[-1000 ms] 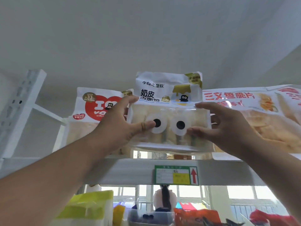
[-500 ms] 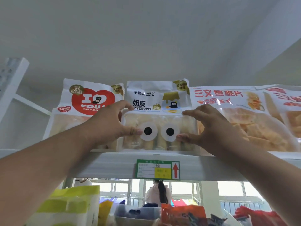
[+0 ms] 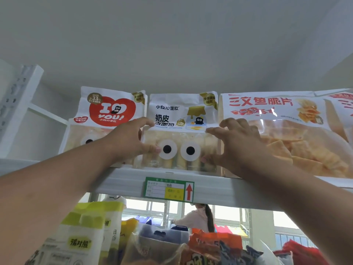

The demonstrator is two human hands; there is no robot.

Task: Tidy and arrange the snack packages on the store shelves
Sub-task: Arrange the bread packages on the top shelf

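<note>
Up on the top shelf (image 3: 122,178), the eyes bag (image 3: 181,131) stands upright at the front edge, and both hands are on it. The left hand (image 3: 128,142) grips its left side: fingers curled over the top of the clear window, thumb pressed flat on the front just beside the left googly eye. The right hand (image 3: 235,144) grips the right side the same way, fingers hooked along the line where the white label meets the window, thumb low on the front, close to the right eye. So the bag is pinched between the two hands, bottom edge resting on the shelf.

Left of it, touching, stands the heart bag (image 3: 112,111), red heart on white, partly hidden behind the left hand and forearm. To the right, just beside, leans the crisps bag (image 3: 277,131), big red lettering, orange crisps showing through, and another like it (image 3: 342,111) at the far edge.

Below the bag, a green price tag (image 3: 169,189) with a red arrow sits on the shelf's front face. Down on the lower shelf: a yellow-green pack (image 3: 86,232), an orange packet (image 3: 214,243) and more, tumbled together. Through the gap, a person (image 3: 196,217) stands by bright windows.
</note>
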